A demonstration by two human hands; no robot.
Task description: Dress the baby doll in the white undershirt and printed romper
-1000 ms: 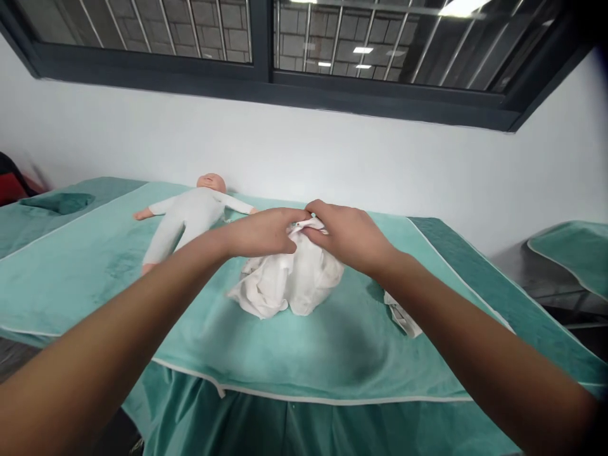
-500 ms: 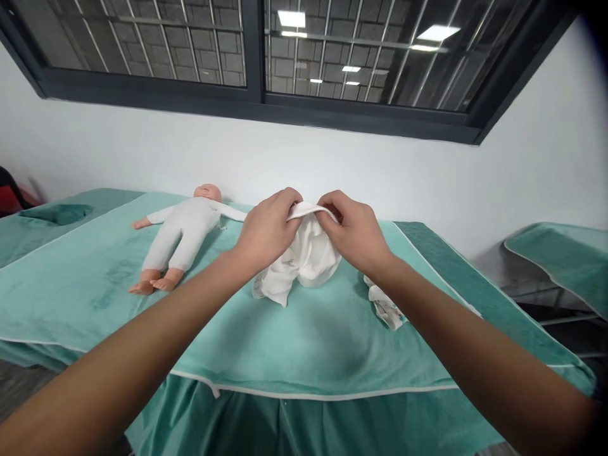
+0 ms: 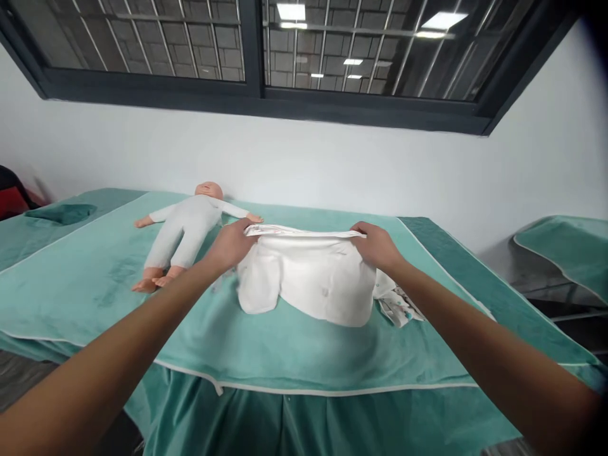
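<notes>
Left hand (image 3: 231, 244) and right hand (image 3: 379, 246), grips pinched, stretch soft white cloth (image 3: 320, 278).

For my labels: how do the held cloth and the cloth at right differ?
The held cloth hangs spread between left hand and right hand; the other cloth lies crumpled on the green cover. The held cloth looks mostly plain, the other cloth has coloured print. Both are mainly white.

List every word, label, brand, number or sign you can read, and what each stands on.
No readable text anywhere.
White cloth in the hands: small faint marks, too blurred to tell if lettering.
Crumpled cloth on the right: coloured print, too small to make out.
Doll: no lettering visible.
</notes>
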